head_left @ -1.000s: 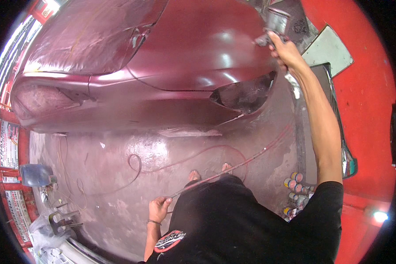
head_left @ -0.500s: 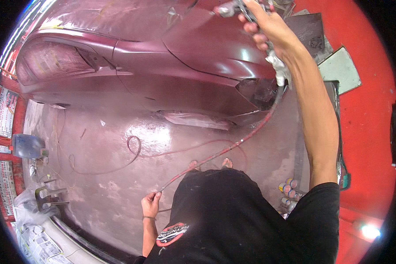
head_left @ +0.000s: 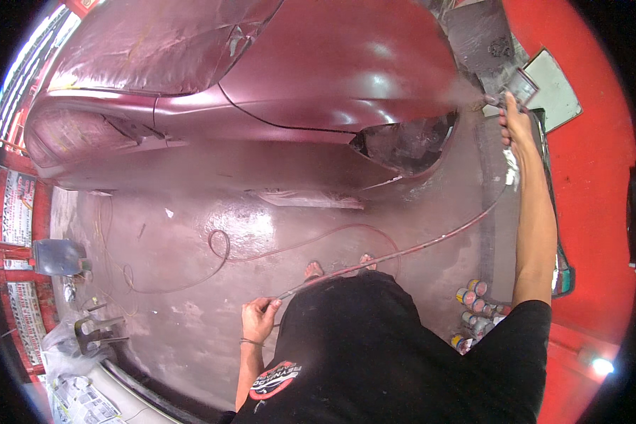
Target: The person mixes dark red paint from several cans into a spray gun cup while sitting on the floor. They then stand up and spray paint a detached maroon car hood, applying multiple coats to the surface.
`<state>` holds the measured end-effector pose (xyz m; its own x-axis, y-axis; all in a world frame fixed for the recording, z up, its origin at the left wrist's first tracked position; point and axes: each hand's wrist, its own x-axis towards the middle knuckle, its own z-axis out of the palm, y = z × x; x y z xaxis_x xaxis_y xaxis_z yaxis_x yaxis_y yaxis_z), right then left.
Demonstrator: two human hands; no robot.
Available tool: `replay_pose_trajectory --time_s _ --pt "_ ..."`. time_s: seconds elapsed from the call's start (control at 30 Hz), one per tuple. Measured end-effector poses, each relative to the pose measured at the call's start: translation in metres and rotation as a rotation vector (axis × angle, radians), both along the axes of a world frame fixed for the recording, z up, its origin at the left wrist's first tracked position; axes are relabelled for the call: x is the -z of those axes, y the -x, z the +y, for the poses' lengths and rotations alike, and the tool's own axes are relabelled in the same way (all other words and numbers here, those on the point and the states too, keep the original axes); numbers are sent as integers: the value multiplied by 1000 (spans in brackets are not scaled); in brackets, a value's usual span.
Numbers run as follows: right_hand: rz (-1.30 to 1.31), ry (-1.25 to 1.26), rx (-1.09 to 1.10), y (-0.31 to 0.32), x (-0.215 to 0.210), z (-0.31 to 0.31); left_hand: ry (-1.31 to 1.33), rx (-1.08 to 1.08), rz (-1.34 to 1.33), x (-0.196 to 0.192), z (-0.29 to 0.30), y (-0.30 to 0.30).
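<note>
A spray gun (head_left: 514, 93) with a cup on top is gripped in my right hand (head_left: 517, 127), its nozzle facing left beside the front corner of the maroon car (head_left: 346, 63). Mist hangs between the nozzle and the paintwork. White wrapping hangs below the gun's handle. From there a red air hose (head_left: 417, 247) runs down across my body to my left hand (head_left: 260, 316), whose fingers are closed around it. The headlight opening (head_left: 410, 145) is dark and partly covered. Masking sheet covers the windscreen (head_left: 155, 42) and side window (head_left: 77, 134).
More hose (head_left: 222, 247) loops over the floor. Paint cans (head_left: 473, 304) cluster by my right side. Panels (head_left: 551, 92) lean near the red wall (head_left: 593, 177). On the left are a blue container (head_left: 60, 256), a plastic chair (head_left: 91, 332) and another partly covered car (head_left: 137, 410).
My right hand has swung the spray gun right and lower, from over the hood to beyond the front corner. The hose has shifted with it, and the view has moved slightly.
</note>
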<state>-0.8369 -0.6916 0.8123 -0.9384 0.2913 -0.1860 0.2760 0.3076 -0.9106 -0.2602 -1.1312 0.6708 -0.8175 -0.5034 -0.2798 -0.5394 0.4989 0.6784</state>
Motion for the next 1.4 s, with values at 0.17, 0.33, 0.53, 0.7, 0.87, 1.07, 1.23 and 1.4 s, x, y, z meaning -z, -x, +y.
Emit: replay_pose_trajectory --time_s 0.17,0.33,0.53,0.7,0.87,1.07,1.23,1.4 --pt "69 -150 217 16 35 90 -19 89 -39 -33 19 33" --pt "69 -160 127 -35 24 39 -59 110 -132 -23 9 20" --pt "31 -37 -168 -97 -16 -105 4 -1 -138 37 -36 -50" --pt "158 83 -428 -136 -60 -235 21 -108 -165 48 -70 -92" --pt "194 217 -632 -188 -96 -330 -24 -257 -111 82 -86 -148" --pt "327 336 -802 -223 -61 -331 -28 -481 -90 142 -78 -184" --pt "171 292 -352 -192 3 -233 10 -441 -138 138 -59 -140" --pt "42 144 66 -138 38 -97 29 -265 -208 122 -41 -87"
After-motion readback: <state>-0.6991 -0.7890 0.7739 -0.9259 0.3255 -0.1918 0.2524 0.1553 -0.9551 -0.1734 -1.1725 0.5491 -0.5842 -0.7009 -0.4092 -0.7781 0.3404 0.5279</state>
